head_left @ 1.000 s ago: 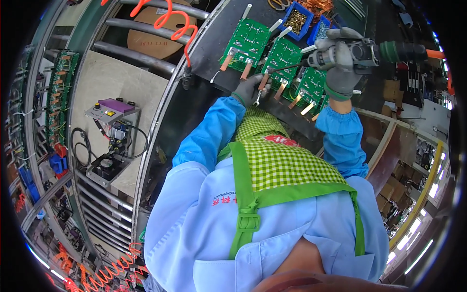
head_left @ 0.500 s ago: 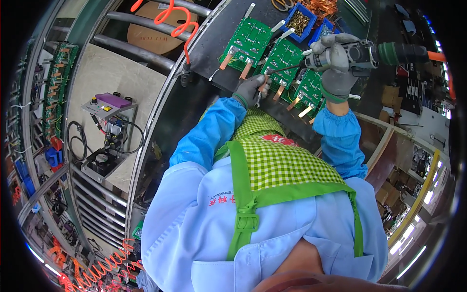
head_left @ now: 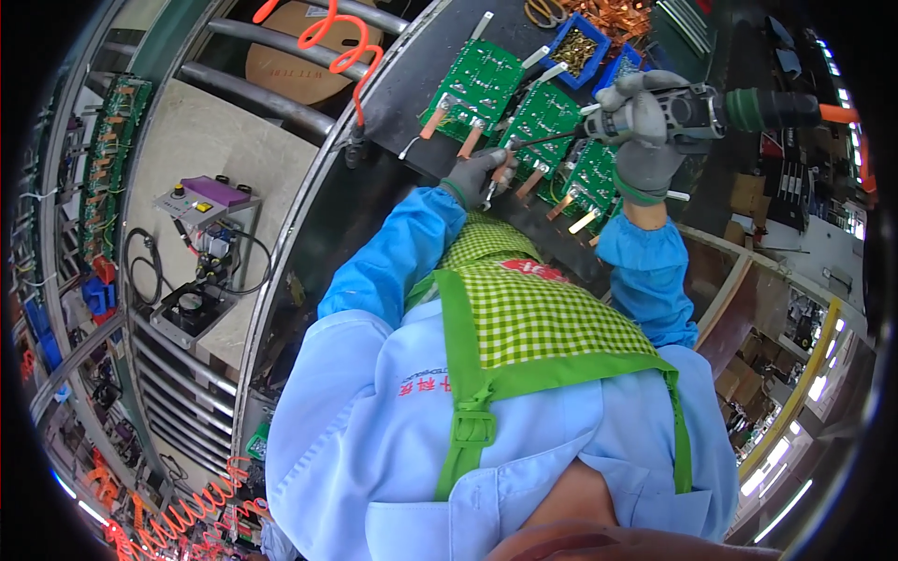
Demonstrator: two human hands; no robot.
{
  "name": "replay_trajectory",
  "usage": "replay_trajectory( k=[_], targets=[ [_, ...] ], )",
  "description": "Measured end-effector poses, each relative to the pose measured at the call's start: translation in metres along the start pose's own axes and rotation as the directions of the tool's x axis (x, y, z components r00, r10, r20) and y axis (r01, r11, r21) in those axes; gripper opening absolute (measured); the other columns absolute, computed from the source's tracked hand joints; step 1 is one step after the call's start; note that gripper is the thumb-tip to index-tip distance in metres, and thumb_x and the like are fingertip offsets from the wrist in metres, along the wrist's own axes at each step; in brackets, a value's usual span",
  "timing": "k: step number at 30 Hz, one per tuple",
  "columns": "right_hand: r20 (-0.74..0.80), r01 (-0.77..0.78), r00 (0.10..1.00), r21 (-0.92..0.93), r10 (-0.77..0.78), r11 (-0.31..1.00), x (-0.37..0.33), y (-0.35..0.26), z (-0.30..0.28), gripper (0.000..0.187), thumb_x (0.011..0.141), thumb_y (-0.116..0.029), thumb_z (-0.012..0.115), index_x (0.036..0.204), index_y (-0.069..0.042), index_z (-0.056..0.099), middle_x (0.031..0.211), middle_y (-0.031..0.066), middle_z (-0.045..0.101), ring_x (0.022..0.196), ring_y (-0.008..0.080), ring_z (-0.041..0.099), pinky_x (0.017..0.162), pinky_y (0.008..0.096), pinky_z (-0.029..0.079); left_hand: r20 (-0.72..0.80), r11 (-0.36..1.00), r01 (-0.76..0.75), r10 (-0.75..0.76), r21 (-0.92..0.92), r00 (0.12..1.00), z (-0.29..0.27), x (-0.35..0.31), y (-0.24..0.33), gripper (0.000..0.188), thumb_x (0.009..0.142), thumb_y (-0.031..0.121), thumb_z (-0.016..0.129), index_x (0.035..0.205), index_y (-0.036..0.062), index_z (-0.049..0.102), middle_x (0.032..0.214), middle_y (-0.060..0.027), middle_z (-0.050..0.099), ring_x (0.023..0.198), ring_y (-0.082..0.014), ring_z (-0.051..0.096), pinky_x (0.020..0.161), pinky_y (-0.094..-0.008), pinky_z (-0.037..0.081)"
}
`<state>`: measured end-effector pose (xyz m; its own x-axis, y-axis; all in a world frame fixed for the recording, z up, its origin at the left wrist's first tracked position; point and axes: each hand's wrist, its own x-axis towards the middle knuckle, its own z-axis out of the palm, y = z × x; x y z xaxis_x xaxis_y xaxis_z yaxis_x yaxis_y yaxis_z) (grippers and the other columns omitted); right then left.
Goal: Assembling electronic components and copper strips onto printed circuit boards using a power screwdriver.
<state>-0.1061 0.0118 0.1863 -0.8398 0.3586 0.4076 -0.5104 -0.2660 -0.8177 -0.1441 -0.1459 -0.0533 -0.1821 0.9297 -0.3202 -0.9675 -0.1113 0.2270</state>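
Note:
My right hand (head_left: pixel 644 131), in a grey glove, is wrapped round a grey power screwdriver (head_left: pixel 690 110). Its long thin bit (head_left: pixel 550 139) reaches left to the fingertips of my left hand (head_left: pixel 475 175). That hand, gloved too, is closed on a small silver tool that looks like a wrench (head_left: pixel 488 194); most of it is hidden. Around the bit lie three green circuit boards: a left board (head_left: pixel 479 77), a middle board (head_left: pixel 543 114) and a right board (head_left: pixel 595 170). Copper strips (head_left: pixel 470 140) stick out from their near edges. What the bit's tip touches is too small to make out.
A blue bin of brass-coloured screws (head_left: pixel 575 50) stands behind the boards, beside a heap of copper pieces (head_left: pixel 613 17). Scissors (head_left: pixel 543 11) lie at the back. An orange coiled hose (head_left: pixel 363 47) hangs at left, over a roller conveyor (head_left: pixel 253 93). A small machine (head_left: pixel 210 201) sits on a panel.
Both hands have shifted slightly left, the left one also a little nearer my body. More of the silver tool shows below its fingers. The screwdriver bit still reaches the left fingertips.

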Motion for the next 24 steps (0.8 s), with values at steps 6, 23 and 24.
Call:
replay_trajectory(
  k=[6,23,24],
  targets=[
    [-0.057,-0.069,0.996,0.076,0.074,0.995,-0.002,-0.010,0.005,0.033,0.080,-0.009,0.060,0.110,-0.001,0.050,0.098,0.0158,0.059,0.076,0.0228,0.061,0.070,0.0398,0.051,-0.040,1.000,0.009,-0.008,0.012,0.999,0.001,-0.001,0.000,0.023,0.091,0.020,0.046,0.101,0.0007,0.053,0.082,-0.0088,0.057,0.065,-0.0143,0.055,0.055,-0.0250,0.047],
    [-0.018,0.131,0.990,-0.257,-0.140,0.957,-0.025,-0.067,-0.033,0.033,0.081,-0.012,0.053,0.110,0.002,0.047,0.096,0.0174,0.059,0.072,0.0234,0.063,0.061,0.0346,0.055,-0.302,0.864,-0.042,0.222,0.503,0.927,0.004,-0.019,-0.062,0.034,0.091,0.017,0.046,0.120,0.0013,0.048,0.091,-0.0069,0.058,0.076,-0.0125,0.057,0.059,-0.0220,0.047],
    [-0.006,0.155,0.987,-0.276,-0.163,0.949,-0.025,-0.064,-0.035,0.034,0.081,-0.011,0.053,0.111,0.002,0.047,0.096,0.0171,0.059,0.072,0.0232,0.063,0.060,0.0342,0.055,-0.346,0.894,-0.071,0.244,0.443,0.906,0.006,-0.009,-0.067,0.031,0.090,0.017,0.046,0.117,0.0020,0.051,0.092,-0.0074,0.059,0.075,-0.0121,0.057,0.057,-0.0217,0.047]
  ],
)
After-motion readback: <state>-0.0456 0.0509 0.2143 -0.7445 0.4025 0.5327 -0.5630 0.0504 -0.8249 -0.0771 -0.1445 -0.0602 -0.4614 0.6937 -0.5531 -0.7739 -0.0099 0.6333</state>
